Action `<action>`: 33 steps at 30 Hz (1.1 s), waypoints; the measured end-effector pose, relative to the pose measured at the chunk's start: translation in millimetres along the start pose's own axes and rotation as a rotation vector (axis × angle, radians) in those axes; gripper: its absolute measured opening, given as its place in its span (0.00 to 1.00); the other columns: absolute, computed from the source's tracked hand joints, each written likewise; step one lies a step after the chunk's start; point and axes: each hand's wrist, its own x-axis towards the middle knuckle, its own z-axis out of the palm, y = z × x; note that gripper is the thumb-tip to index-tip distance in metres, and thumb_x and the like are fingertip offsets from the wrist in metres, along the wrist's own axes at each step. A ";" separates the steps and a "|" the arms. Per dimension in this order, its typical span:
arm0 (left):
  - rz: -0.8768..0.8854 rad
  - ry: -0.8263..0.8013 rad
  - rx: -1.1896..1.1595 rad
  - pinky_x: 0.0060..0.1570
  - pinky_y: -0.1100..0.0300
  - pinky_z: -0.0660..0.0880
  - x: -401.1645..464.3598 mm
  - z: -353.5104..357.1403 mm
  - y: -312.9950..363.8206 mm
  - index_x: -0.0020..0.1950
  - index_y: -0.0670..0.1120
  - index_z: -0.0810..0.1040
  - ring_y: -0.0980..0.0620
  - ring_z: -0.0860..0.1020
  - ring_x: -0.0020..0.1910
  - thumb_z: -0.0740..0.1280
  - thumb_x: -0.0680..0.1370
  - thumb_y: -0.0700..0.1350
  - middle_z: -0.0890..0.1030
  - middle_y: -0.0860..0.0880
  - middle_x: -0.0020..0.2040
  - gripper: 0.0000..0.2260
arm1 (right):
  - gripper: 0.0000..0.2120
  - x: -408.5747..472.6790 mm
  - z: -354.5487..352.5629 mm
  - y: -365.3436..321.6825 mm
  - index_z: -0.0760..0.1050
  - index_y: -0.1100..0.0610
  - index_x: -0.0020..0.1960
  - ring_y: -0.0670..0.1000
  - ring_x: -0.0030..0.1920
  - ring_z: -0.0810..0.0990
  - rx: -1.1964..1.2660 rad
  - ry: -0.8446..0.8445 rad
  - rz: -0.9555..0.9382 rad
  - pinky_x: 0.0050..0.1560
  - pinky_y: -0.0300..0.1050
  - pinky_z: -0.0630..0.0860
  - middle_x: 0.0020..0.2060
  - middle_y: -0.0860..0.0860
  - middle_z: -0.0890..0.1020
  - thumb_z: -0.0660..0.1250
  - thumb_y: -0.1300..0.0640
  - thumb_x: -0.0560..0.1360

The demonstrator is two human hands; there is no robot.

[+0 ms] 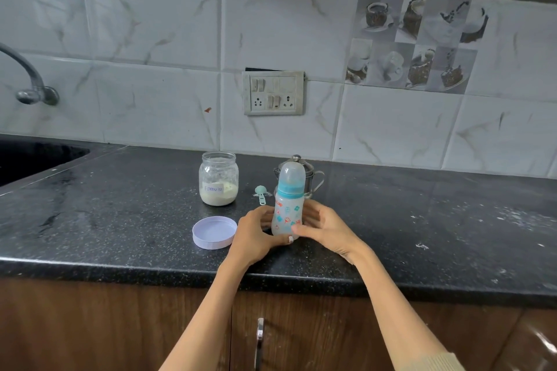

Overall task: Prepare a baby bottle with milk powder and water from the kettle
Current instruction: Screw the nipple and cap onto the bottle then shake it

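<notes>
While capped, one bottle (287, 210) between two hands (301, 227)

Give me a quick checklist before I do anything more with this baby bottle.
1. Bottle upright on the counter: ok.
2. Both hands on it, left hand, right hand: ok.
3. Cap and teal ring seated: ok by the look; tightness cannot tell.
4. Liquid inside: cannot tell.
5. Formula jar closed: not ok, its lid lies on the counter.
6. Scoop out of the jar: ok.

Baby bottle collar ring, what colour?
Light blue on the baby bottle, under a clear frosted cap; the head view shows it clearly.
</notes>
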 end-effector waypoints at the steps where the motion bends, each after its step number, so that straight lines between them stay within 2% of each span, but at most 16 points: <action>1: -0.003 -0.001 0.001 0.57 0.62 0.75 0.5 -0.1 0.0 0.63 0.46 0.75 0.54 0.79 0.56 0.80 0.64 0.45 0.81 0.50 0.58 0.29 | 0.32 2.0 3.5 -2.0 0.66 0.55 0.70 0.46 0.65 0.74 0.012 0.011 -0.003 0.62 0.39 0.73 0.64 0.48 0.76 0.74 0.61 0.69; 4: -0.001 -0.007 0.025 0.55 0.63 0.75 1.0 0.0 -0.3 0.61 0.48 0.75 0.54 0.79 0.56 0.80 0.64 0.45 0.81 0.51 0.58 0.28 | 0.27 7.8 22.2 -6.0 0.71 0.49 0.62 0.40 0.54 0.78 -0.017 0.096 -0.011 0.47 0.33 0.76 0.53 0.41 0.78 0.77 0.54 0.66; 5: 0.005 -0.005 0.035 0.53 0.65 0.74 0.6 0.1 -0.2 0.61 0.48 0.74 0.54 0.78 0.55 0.80 0.64 0.46 0.80 0.52 0.57 0.28 | 0.25 9.9 26.3 -5.5 0.71 0.48 0.59 0.39 0.51 0.77 -0.041 0.148 -0.023 0.45 0.33 0.75 0.51 0.40 0.78 0.76 0.52 0.66; 7: 0.006 -0.004 0.031 0.50 0.67 0.71 -1.6 0.4 1.7 0.62 0.48 0.73 0.56 0.77 0.54 0.80 0.63 0.47 0.79 0.54 0.54 0.31 | 0.22 14.7 26.7 -3.3 0.74 0.49 0.57 0.40 0.50 0.79 -0.058 0.216 -0.051 0.47 0.36 0.77 0.51 0.44 0.80 0.77 0.50 0.65; 9: -0.018 -0.027 0.024 0.52 0.65 0.71 -2.7 0.0 3.6 0.68 0.46 0.67 0.58 0.75 0.53 0.82 0.60 0.48 0.77 0.55 0.55 0.41 | 0.24 19.4 22.9 -8.5 0.78 0.53 0.57 0.45 0.51 0.81 -0.067 0.227 -0.060 0.51 0.43 0.80 0.52 0.48 0.83 0.78 0.51 0.64; 12: -0.044 -0.037 0.033 0.58 0.61 0.71 -2.5 -0.1 3.3 0.74 0.45 0.58 0.57 0.75 0.55 0.83 0.57 0.51 0.75 0.52 0.60 0.52 | 0.18 26.0 5.0 -52.4 0.79 0.56 0.54 0.49 0.49 0.82 -0.020 0.253 -0.125 0.46 0.41 0.79 0.48 0.50 0.84 0.78 0.55 0.65; 15: -0.064 -0.048 0.025 0.60 0.60 0.71 -1.4 -0.3 2.9 0.75 0.45 0.56 0.57 0.74 0.56 0.83 0.57 0.51 0.74 0.51 0.62 0.54 | 0.11 35.6 -23.9 -118.7 0.78 0.54 0.49 0.51 0.48 0.82 0.165 0.321 -0.272 0.45 0.45 0.80 0.47 0.50 0.83 0.75 0.58 0.67; 17: -0.068 -0.050 0.022 0.60 0.60 0.71 -1.2 -0.8 4.1 0.75 0.45 0.56 0.57 0.74 0.56 0.83 0.57 0.51 0.74 0.51 0.62 0.54 | 0.11 38.6 -28.4 -134.7 0.78 0.54 0.49 0.53 0.50 0.82 0.160 0.276 -0.318 0.48 0.49 0.80 0.48 0.52 0.83 0.75 0.59 0.68; 21: -0.066 -0.048 0.014 0.58 0.61 0.71 -3.8 -1.5 6.6 0.75 0.44 0.55 0.57 0.74 0.56 0.83 0.57 0.50 0.75 0.50 0.63 0.54 | 0.16 28.8 -6.8 -94.4 0.79 0.53 0.52 0.49 0.52 0.81 -0.302 0.040 -0.135 0.52 0.45 0.79 0.51 0.50 0.83 0.77 0.56 0.66; 22: -0.065 -0.043 0.013 0.57 0.61 0.71 -4.4 -1.4 6.4 0.75 0.43 0.55 0.57 0.74 0.56 0.83 0.57 0.50 0.75 0.50 0.63 0.54 | 0.17 29.3 -8.6 -88.8 0.79 0.54 0.53 0.49 0.52 0.81 -0.262 0.066 -0.154 0.50 0.43 0.79 0.51 0.51 0.83 0.77 0.56 0.66; 24: -0.067 -0.041 0.012 0.55 0.62 0.70 -4.4 -1.4 6.9 0.75 0.43 0.55 0.57 0.74 0.55 0.83 0.58 0.50 0.75 0.50 0.62 0.54 | 0.17 30.8 -16.4 -88.1 0.78 0.57 0.54 0.52 0.52 0.82 0.042 0.201 -0.180 0.44 0.42 0.80 0.51 0.53 0.83 0.75 0.57 0.67; 25: -0.069 -0.042 0.007 0.55 0.63 0.70 -4.1 -1.5 6.6 0.75 0.43 0.55 0.57 0.74 0.55 0.83 0.58 0.50 0.75 0.50 0.62 0.54 | 0.18 31.3 -19.2 -86.7 0.78 0.58 0.55 0.53 0.52 0.82 0.119 0.233 -0.174 0.45 0.43 0.80 0.52 0.54 0.83 0.75 0.57 0.67; 27: -0.070 -0.040 -0.001 0.55 0.63 0.70 -4.3 -1.4 6.3 0.75 0.43 0.55 0.57 0.74 0.55 0.83 0.58 0.49 0.75 0.50 0.62 0.54 | 0.19 26.8 -16.8 -78.5 0.79 0.58 0.56 0.49 0.52 0.82 0.021 0.168 -0.118 0.49 0.42 0.79 0.52 0.53 0.83 0.76 0.56 0.66; 29: -0.070 -0.038 0.002 0.55 0.63 0.70 -4.7 -0.7 6.0 0.75 0.43 0.55 0.57 0.74 0.55 0.83 0.58 0.50 0.75 0.50 0.62 0.54 | 0.16 17.6 -8.6 -66.3 0.79 0.57 0.54 0.41 0.47 0.82 -0.054 0.098 -0.083 0.46 0.33 0.77 0.49 0.49 0.84 0.76 0.59 0.67; 30: -0.069 -0.037 0.002 0.55 0.63 0.69 -4.4 -0.6 5.6 0.75 0.43 0.55 0.57 0.74 0.55 0.83 0.58 0.49 0.75 0.51 0.61 0.54 | 0.14 17.3 -7.7 -60.0 0.80 0.57 0.52 0.39 0.45 0.82 -0.023 0.128 -0.101 0.44 0.32 0.77 0.47 0.48 0.84 0.76 0.61 0.67; 33: -0.067 -0.035 -0.007 0.56 0.63 0.70 -4.1 -0.3 5.8 0.75 0.43 0.55 0.56 0.74 0.55 0.83 0.58 0.49 0.76 0.50 0.61 0.54 | 0.13 17.6 -10.8 -55.8 0.80 0.55 0.51 0.44 0.47 0.82 0.037 0.151 -0.104 0.47 0.37 0.78 0.46 0.49 0.84 0.75 0.61 0.68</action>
